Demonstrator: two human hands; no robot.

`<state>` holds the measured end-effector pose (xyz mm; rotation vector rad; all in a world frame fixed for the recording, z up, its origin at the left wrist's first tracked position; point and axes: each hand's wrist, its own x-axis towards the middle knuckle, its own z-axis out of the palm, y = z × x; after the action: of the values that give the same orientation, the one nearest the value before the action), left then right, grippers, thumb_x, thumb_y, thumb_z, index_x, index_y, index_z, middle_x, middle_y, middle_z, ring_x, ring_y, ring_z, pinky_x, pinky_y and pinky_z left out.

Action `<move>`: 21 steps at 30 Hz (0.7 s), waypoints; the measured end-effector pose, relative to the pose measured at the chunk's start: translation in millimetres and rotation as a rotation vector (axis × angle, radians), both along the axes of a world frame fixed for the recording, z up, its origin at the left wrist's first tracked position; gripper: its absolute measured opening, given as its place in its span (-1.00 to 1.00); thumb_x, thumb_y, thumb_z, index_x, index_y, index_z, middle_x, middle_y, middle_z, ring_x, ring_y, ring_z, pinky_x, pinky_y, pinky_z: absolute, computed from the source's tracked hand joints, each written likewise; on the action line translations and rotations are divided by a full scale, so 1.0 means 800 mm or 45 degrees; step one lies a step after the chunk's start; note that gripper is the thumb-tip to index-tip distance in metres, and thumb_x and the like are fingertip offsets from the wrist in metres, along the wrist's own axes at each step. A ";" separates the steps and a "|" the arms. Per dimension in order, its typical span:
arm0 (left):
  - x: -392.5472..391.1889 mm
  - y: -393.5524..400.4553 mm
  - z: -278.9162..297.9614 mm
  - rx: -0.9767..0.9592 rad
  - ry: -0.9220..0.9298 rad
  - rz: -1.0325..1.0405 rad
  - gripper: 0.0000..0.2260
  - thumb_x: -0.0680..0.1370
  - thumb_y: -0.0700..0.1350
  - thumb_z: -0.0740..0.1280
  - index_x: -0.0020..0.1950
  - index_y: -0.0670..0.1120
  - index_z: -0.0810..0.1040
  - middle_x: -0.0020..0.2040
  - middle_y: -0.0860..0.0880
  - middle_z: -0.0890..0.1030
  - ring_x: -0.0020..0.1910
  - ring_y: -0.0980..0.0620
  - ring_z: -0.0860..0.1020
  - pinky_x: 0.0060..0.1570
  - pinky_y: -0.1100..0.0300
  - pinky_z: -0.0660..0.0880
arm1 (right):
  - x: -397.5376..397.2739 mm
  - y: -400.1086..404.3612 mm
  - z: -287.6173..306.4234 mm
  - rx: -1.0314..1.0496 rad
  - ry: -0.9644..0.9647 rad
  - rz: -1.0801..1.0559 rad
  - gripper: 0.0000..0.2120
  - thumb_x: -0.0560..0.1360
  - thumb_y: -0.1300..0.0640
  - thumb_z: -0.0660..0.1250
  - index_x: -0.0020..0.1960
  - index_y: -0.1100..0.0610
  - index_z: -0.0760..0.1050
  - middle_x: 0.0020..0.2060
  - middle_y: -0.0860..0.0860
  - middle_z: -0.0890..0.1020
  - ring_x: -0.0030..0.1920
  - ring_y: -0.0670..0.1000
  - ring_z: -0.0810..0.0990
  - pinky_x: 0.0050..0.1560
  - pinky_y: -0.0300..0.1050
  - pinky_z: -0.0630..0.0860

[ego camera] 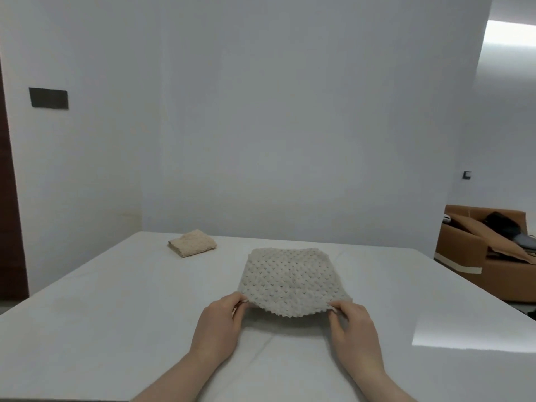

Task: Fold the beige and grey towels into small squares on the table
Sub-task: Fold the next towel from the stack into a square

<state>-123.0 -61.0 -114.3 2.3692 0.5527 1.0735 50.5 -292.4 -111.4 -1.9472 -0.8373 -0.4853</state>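
Observation:
A grey towel (290, 280) with a bumpy knit lies on the white table (116, 314) in front of me, its near edge lifted off the surface. My left hand (220, 323) pinches the near left corner and my right hand (352, 326) pinches the near right corner. The beige towel (192, 243) sits folded into a small square at the table's far left, away from both hands.
A white wall stands just behind the table's far edge. A brown sofa (490, 253) with dark items on it is off to the right, beyond the table. A dark door frame runs down the left edge of the view.

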 end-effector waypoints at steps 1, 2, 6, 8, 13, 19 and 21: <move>-0.011 -0.003 0.001 -0.001 0.018 -0.007 -0.87 0.66 0.03 0.32 -0.08 0.16 0.58 -0.24 0.26 0.60 -0.21 0.19 0.55 -0.17 0.23 0.45 | -0.007 -0.007 0.001 -0.013 -0.006 -0.004 -0.81 0.56 0.17 0.38 0.00 -0.15 0.57 -0.09 -0.26 0.60 0.06 -0.14 0.50 0.04 -0.20 0.44; -0.021 -0.005 0.004 0.004 0.032 -0.012 -0.86 0.66 0.04 0.31 -0.09 0.16 0.57 -0.25 0.25 0.60 -0.22 0.18 0.55 -0.17 0.20 0.47 | -0.014 -0.013 0.004 -0.023 -0.016 -0.004 -0.80 0.58 0.17 0.36 0.01 -0.14 0.58 -0.08 -0.26 0.60 0.06 -0.14 0.50 0.03 -0.22 0.42; -0.063 -0.018 0.040 0.034 0.005 0.011 -0.83 0.65 0.07 0.31 -0.11 0.10 0.59 -0.28 0.20 0.61 -0.25 0.17 0.56 -0.16 0.10 0.52 | -0.037 -0.033 0.045 -0.014 -0.071 0.027 -0.80 0.57 0.19 0.38 0.02 -0.12 0.59 -0.10 -0.20 0.63 -0.02 -0.13 0.55 0.01 -0.19 0.46; -0.078 -0.021 0.072 0.080 -0.029 0.021 -0.83 0.64 0.07 0.34 -0.13 0.10 0.60 -0.31 0.18 0.60 -0.29 0.18 0.55 -0.19 0.10 0.51 | -0.043 -0.039 0.078 0.007 -0.146 0.009 -0.85 0.55 0.19 0.40 0.02 -0.05 0.62 -0.13 -0.13 0.65 -0.07 -0.07 0.58 -0.03 -0.17 0.45; -0.101 -0.025 0.168 0.245 -0.172 0.108 -0.76 0.62 0.12 0.36 -0.21 0.07 0.56 -0.35 0.15 0.54 -0.37 0.18 0.48 -0.30 0.11 0.39 | -0.059 -0.048 0.173 0.149 -0.296 -0.003 -0.92 0.56 0.17 0.39 0.00 0.05 0.66 -0.15 -0.02 0.71 -0.11 0.00 0.63 -0.08 -0.11 0.49; -0.110 -0.026 0.255 0.306 -0.156 0.196 -0.73 0.61 0.19 0.34 -0.17 0.07 0.59 -0.37 0.18 0.57 -0.36 0.23 0.48 -0.36 0.19 0.30 | -0.061 -0.044 0.238 0.141 -0.338 0.021 -0.81 0.63 0.20 0.27 0.12 0.08 0.64 -0.03 0.02 0.71 0.01 0.05 0.63 0.08 -0.07 0.52; -0.108 -0.023 0.258 0.322 -0.058 0.217 -0.73 0.61 0.20 0.34 -0.16 0.06 0.59 -0.33 0.15 0.61 -0.31 0.15 0.54 -0.34 0.20 0.32 | -0.057 -0.043 0.236 0.123 -0.292 0.004 -0.83 0.62 0.17 0.29 0.12 0.05 0.64 -0.03 0.01 0.71 0.02 0.04 0.64 0.08 -0.05 0.55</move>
<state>-209.3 -79.6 92.2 2.5414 0.6450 1.3389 4.6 -326.5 77.5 -1.8237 -0.9430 -0.7445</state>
